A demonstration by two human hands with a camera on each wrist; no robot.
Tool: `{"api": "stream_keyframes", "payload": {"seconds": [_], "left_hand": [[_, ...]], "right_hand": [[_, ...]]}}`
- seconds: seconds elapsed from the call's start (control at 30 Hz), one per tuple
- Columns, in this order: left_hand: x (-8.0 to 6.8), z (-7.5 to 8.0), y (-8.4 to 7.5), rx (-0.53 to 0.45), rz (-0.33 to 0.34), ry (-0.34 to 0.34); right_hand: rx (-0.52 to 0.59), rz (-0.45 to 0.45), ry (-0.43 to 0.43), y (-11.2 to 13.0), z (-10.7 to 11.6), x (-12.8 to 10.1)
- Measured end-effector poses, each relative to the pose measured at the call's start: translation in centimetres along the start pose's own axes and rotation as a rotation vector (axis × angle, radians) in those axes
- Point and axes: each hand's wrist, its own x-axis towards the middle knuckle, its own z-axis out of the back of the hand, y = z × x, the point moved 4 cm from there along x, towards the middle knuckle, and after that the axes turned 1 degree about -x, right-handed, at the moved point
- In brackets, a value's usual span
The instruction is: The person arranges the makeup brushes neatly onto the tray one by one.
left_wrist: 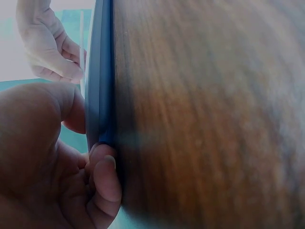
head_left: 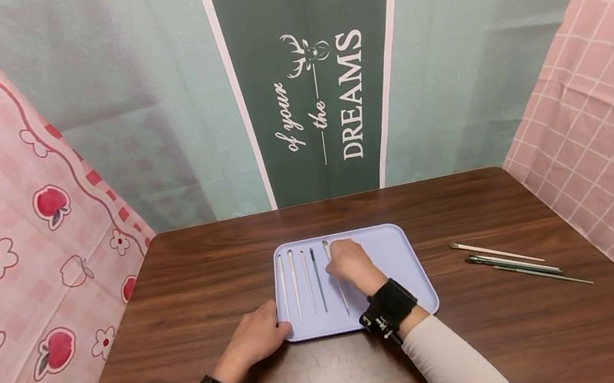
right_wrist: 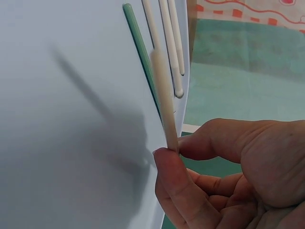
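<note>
A pale lavender tray [head_left: 390, 261] lies on the table. My left hand [head_left: 256, 334] grips its near left corner, thumb on the rim and fingertips curled at the underside in the left wrist view. My right hand [head_left: 351, 264] is over the middle of the tray, pinching a slim pale-handled makeup brush [right_wrist: 164, 95] between thumb and fingers. The brush's bristle end points to the far side in the head view. Left of it, several thin brushes lie side by side in a row, among them a dark green brush [head_left: 319, 281] and a white brush [head_left: 296, 288].
On the table's right side lies a loose group of brushes, with a pale brush [head_left: 498, 251] apart from a green-handled brush [head_left: 561, 278] and others. The brown wooden table [head_left: 205, 264] is bordered by hanging cloths, pink at both sides and green at the back.
</note>
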Motion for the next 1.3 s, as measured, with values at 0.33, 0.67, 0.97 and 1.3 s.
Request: {"api": "stream_keyframes", "payload": {"seconds": [0.33,0.67,0.97,1.3], "left_hand": [[0.0,-0.1,0.1,-0.004,0.008,0.003],[0.0,0.0,0.0,0.006,0.005,-0.002],[0.1,0.0,0.1,0.003,0.028,0.009],[0.0,0.1,0.0,0.001,0.036,0.015]], "right_hand": [[0.013,0.000,-0.003,0.2,-0.4,0.0],[0.004,0.016,0.002,0.5,-0.7,0.1],[-0.006,0.019,0.003,0.5,-1.1,0.2],[-0.008,0.017,0.004,0.5,-1.3,0.4]]}}
